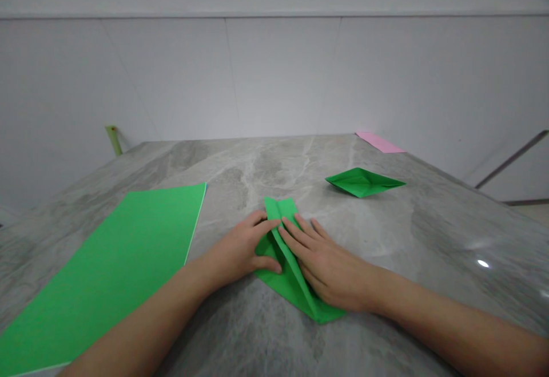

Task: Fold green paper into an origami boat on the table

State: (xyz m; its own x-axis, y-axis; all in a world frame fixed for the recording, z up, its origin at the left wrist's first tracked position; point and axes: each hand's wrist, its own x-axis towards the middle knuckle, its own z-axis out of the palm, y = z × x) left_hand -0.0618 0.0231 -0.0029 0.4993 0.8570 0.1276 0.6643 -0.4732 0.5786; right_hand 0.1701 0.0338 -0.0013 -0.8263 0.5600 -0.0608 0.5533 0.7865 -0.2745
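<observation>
A partly folded sheet of green paper [295, 268] lies on the table before me, with creased flaps and a raised fold running down its length. My left hand [246, 245] is at its left edge, fingers curled over the upper part and thumb on the lower flap, holding the paper. Flat across the right side of the same sheet rests my right hand [328, 260], its fingers stretched toward the upper end and pressing on the paper. Part of the right side is hidden under that hand. Behind it sits a finished-looking green folded paper boat [362, 182].
A stack of large green paper sheets [124, 257] lies to the left, partly under my left forearm. A pink paper [380, 142] is at the far right edge of the grey marbled table [266, 165]. A pale green strip [114, 139] stands by the wall at the back left.
</observation>
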